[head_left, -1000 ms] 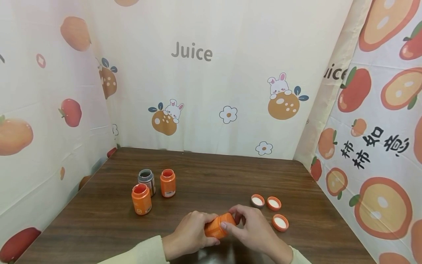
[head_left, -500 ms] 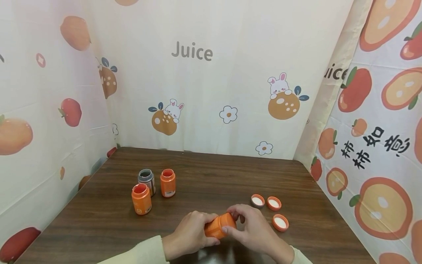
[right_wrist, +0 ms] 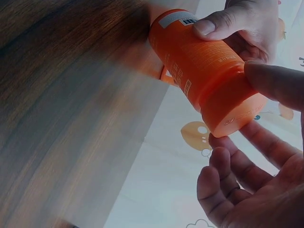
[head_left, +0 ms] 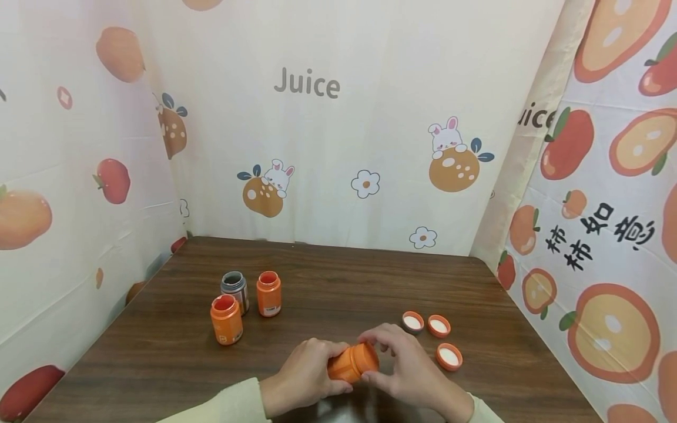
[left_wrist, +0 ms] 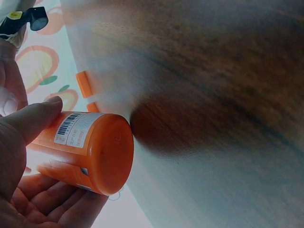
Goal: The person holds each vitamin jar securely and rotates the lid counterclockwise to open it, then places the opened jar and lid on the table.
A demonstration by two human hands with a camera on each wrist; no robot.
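Note:
My left hand (head_left: 307, 371) grips an orange plastic bottle (head_left: 345, 365) around its body, tilted above the table with its capped end to the right. In the left wrist view the flat base and a white barcode label (left_wrist: 73, 129) of the bottle show. My right hand (head_left: 409, 370) holds the orange screw cap (right_wrist: 232, 107) between thumb and fingertips, the thumb on its near side. The cap sits on the bottle's neck. In the right wrist view the other fingers stand loosely bent beside the cap.
Left of the hands stand two open orange bottles (head_left: 227, 326), (head_left: 270, 296) and an open grey bottle (head_left: 240, 288). To the right lie a grey-sided cap (head_left: 412, 322) and two orange caps (head_left: 439, 325), (head_left: 449, 356), insides up. Printed curtains (head_left: 338, 147) enclose the brown table (head_left: 338, 282).
The right hand's fingers have shifted slightly up and spread around the cap, and more of the cap's end shows. The left hand and bottle stay in place.

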